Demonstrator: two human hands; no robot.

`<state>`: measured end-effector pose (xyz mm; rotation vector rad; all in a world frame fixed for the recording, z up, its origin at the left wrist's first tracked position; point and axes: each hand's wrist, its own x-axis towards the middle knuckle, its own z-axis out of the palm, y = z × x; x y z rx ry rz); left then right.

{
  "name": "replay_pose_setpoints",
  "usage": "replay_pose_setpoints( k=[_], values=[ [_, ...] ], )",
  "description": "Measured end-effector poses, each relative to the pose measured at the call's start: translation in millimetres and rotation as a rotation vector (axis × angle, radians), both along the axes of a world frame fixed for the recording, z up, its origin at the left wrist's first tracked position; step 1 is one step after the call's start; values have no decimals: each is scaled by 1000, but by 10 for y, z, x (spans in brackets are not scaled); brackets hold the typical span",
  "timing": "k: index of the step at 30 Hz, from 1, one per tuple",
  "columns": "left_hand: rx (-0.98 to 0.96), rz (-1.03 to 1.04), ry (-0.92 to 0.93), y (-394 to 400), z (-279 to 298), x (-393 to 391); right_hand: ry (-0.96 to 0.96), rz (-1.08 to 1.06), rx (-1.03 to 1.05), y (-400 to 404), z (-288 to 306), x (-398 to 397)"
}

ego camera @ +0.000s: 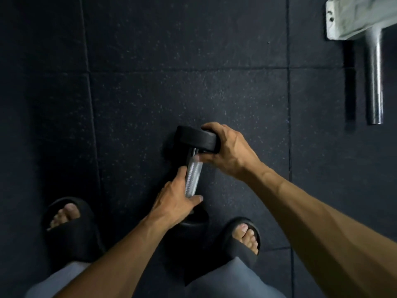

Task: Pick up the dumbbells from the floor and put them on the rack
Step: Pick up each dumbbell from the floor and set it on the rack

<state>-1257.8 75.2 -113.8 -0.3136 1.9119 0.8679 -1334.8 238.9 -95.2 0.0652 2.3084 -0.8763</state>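
Observation:
A black dumbbell [194, 138] with a knurled steel handle [193, 177] lies on the dark rubber floor between my feet, tilted with its far head raised. My right hand [227, 151] grips that far head from the right, thumb under it near the handle. My left hand [174, 201] is wrapped around the lower part of the handle, covering most of the near head [196, 221]. No rack shelf is in view.
A white metal frame [352, 18] with a chrome peg [374, 78] sticks out at the top right. My feet in black slides stand at the left [68, 229] and right [242, 237]. Speckled black floor tiles [171, 61] stretch ahead.

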Motion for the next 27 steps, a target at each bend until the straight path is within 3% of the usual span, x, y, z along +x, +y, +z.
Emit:
replay_pose_setpoints(
  k=[7,13,19,27],
  values=[
    [-23,16,11,-12,75,-17,65,3,-21,2,48,-21],
    [13,76,47,-40,663,-115,93,7,-51,-32,593,-149],
    [73,134,139,-220,1721,-411,172,59,-47,-211,1753,-546],
    [176,115,350,-668,3636,-1230,378,105,6,-618,3948,-1285]
  ],
)
